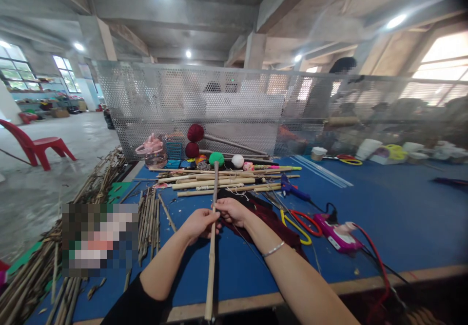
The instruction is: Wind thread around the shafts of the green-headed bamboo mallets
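A bamboo stick (211, 271) points away from me over the blue table, its far part grey and its near part pale. My left hand (202, 223) is closed on it near the middle. Right beside it, my right hand (231, 211) pinches the stick where the grey part meets the pale part; a thin dark strand trails below this hand. Dark maroon cloth (283, 227) lies under my right forearm. Beyond the stick's far tip sits a green yarn ball (217, 159). Several bamboo pieces (199, 185) lie crosswise behind my hands.
Scissors with red and yellow handles (309, 222), a blue glue gun (295, 189) and a purple power strip (338, 235) lie to the right. Bundled twigs (149, 222) are left. A perforated metal screen (157, 101) stands behind the table (395, 213); beyond it is a person.
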Tool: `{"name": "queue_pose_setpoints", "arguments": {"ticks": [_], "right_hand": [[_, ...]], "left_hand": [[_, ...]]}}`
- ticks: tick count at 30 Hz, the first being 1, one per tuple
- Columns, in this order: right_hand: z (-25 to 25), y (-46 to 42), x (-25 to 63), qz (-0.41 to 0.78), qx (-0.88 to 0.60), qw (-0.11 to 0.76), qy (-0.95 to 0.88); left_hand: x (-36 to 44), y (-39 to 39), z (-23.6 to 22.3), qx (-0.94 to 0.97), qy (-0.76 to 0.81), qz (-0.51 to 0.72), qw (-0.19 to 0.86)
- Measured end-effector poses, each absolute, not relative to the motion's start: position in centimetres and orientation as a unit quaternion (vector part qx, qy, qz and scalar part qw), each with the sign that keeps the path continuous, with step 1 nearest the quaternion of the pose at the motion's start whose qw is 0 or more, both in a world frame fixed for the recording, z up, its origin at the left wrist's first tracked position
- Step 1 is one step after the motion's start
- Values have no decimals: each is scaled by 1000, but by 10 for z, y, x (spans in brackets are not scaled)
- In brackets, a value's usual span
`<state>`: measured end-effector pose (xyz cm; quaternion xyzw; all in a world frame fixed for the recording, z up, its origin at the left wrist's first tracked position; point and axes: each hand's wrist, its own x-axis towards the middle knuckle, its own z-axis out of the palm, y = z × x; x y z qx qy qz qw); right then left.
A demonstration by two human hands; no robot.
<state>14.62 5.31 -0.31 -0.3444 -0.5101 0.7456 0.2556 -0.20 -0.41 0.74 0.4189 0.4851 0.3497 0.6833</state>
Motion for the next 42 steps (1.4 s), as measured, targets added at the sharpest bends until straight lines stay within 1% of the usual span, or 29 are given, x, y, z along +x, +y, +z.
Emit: {"name": "queue_pose_setpoints", "arguments": {"ticks": [2, 3, 10, 13, 17, 19, 25, 27, 29, 33, 35, 38, 42], "right_hand": [[-3, 53, 145, 736, -358, 264, -510], [-3, 54, 144, 737, -359, 264, -507], [2, 54, 149, 768, -323, 259, -489], [3, 52, 147, 767, -333, 254, -486], [3, 49, 143, 748, -366, 258, -489], [3, 49, 143, 745, -371, 261, -489], [-1, 53, 146, 768, -330, 247, -490], [-4, 53, 144, 757, -336, 255, -499], [-6, 53, 142, 742, -345, 271, -507], [-5, 50, 138, 728, -360, 282, -511], [-3, 50, 140, 740, -352, 279, -502], [-1, 52, 144, 763, -330, 268, -487], [-2, 54, 149, 773, -320, 253, -486]], "left_hand": [[-2, -4, 7, 443, 509, 369, 640], [-2, -4, 8, 443, 510, 377, 634], [-1, -6, 13, 382, 433, 396, 714], [-1, -6, 10, 380, 441, 373, 723], [-2, -6, 7, 438, 521, 376, 628], [-2, -6, 8, 449, 526, 392, 607], [3, -7, 12, 383, 436, 383, 719], [3, -7, 10, 382, 430, 373, 728], [4, -7, 7, 399, 460, 372, 701], [5, -3, 5, 448, 513, 402, 612], [7, 0, 8, 473, 508, 396, 602], [9, 3, 13, 483, 491, 372, 623], [5, 0, 15, 421, 446, 373, 696]]}}
